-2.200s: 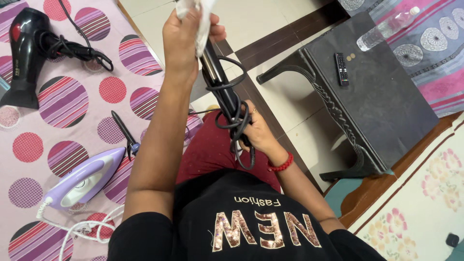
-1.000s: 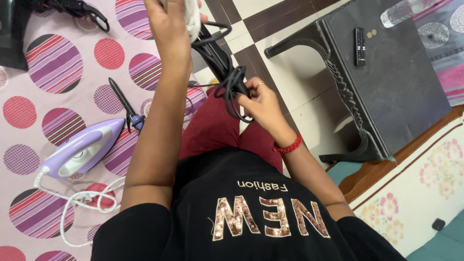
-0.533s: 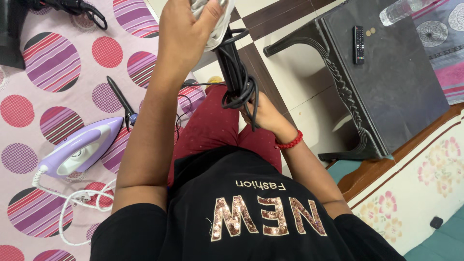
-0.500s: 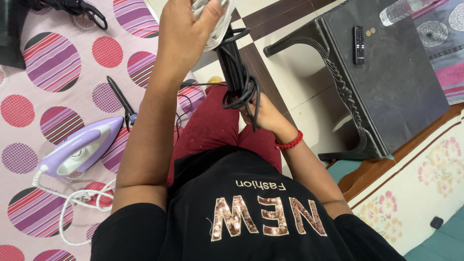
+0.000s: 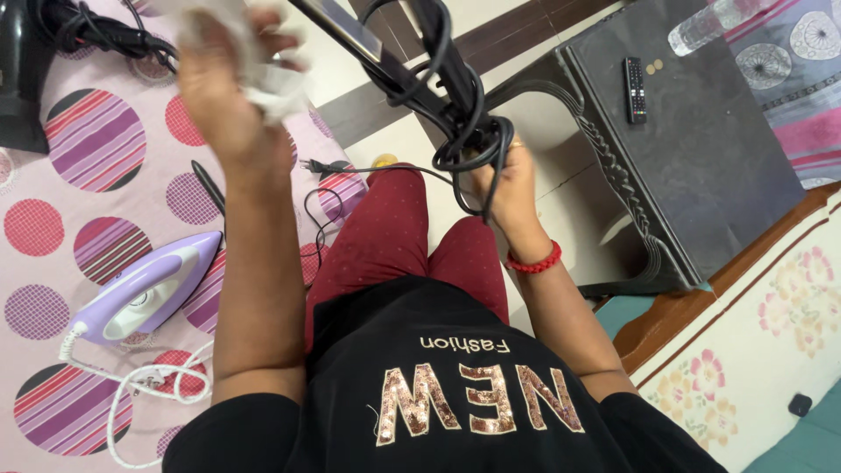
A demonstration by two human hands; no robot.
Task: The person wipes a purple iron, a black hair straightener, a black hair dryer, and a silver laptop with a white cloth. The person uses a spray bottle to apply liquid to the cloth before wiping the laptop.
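Head view looks down on a seated person in a black top and dark red trousers. At the left lies a bed [image 5: 53, 263] with a pink sheet of striped circles, its edge running just beside the person's left leg; open tiled floor [image 5: 526, 52] lies ahead of the knees, and at the right a dark moulded plastic counter [image 5: 718, 166] stands apart from the right arm.

On the counter lie a slim black remote [image 5: 633, 89] and two small coins [image 5: 653, 66]; a clear plastic water bottle [image 5: 705, 24] lies beyond its far edge on a patterned cloth.

The right hand [image 5: 504, 180] has its fingers clamped on the handle of a black hair straightener [image 5: 438, 66], raised above the knees, its two flat plates spread and its rubbery black cord [image 5: 473, 144] looped in a tangle round the handle. The left hand [image 5: 223, 79], blurred, has its fingers closed on a crumpled white cloth [image 5: 272, 74], just beside the straightener's upper plate.

On the bed rest a smooth lilac steam iron [image 5: 144, 289] with a coiled white cord [image 5: 140, 385], a black hair dryer [image 5: 22, 79] at the far edge, and a thin black styling tool [image 5: 208, 184].
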